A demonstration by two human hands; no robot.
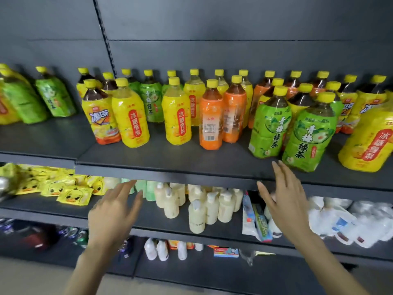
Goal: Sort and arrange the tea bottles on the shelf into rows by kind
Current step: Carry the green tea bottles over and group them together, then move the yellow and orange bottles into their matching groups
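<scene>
Tea bottles with yellow caps stand mixed on the dark top shelf (191,158). Near the front are an iced red tea bottle (101,118), two yellow pear bottles (130,116) (177,116), two orange bottles (211,120) (234,113), two green tea bottles (268,128) (308,137) and a big yellow pear bottle (368,141) at the right. More bottles fill the back row. My left hand (114,211) hovers open below the shelf edge. My right hand (282,196) is open, fingertips just under the nearest green bottle, touching nothing.
Green and yellow bottles (23,99) lean at the far left. The lower shelf holds yellow duck packets (72,194), cream pump bottles (204,207), toothpaste (257,218) and white packs (350,220). More goods sit on the bottom shelf.
</scene>
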